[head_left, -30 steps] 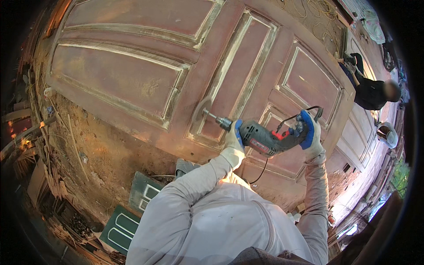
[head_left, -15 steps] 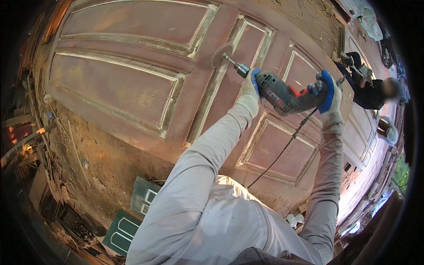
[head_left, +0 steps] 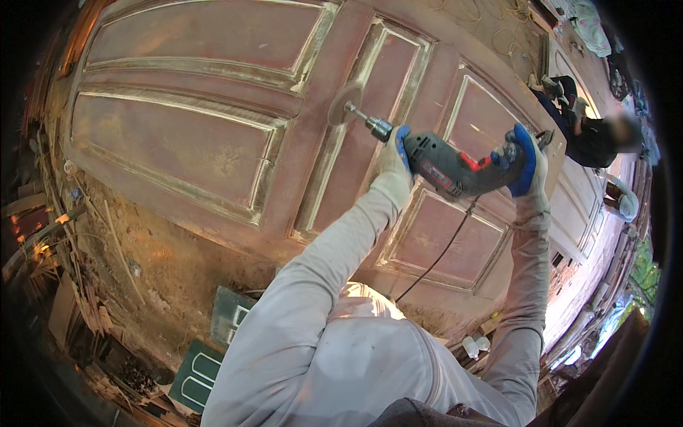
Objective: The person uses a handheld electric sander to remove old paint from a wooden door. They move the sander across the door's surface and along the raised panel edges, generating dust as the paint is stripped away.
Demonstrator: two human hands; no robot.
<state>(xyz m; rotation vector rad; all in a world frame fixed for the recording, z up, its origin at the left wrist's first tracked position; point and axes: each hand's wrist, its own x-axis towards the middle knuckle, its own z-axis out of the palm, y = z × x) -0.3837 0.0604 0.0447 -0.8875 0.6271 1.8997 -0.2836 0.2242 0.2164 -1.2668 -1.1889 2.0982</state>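
Note:
A dark grey power drill [head_left: 445,165] with a red trigger is held level over a large brown panelled door [head_left: 299,160]. My left hand [head_left: 395,158], in a white and blue glove, wraps round the front of its body behind the chuck. At the rear, my right hand [head_left: 528,160], gloved alike, closes round the handle. A round sanding disc [head_left: 344,107] on the drill's shaft lies against or just above the door's wood beside a moulded panel; contact cannot be made out. The black power cord [head_left: 448,245] hangs from the handle toward my body.
Small green panelled pieces [head_left: 196,377] lie at the lower left, near scrap wood [head_left: 78,306] and bare earth. Another person [head_left: 597,139] crouches at the right beside a further door [head_left: 580,199]. White containers [head_left: 475,346] stand by my right elbow.
The drill and both hands have shifted slightly left and the disc a little lower in the picture. The whole view has also moved slightly. Both hands keep their hold.

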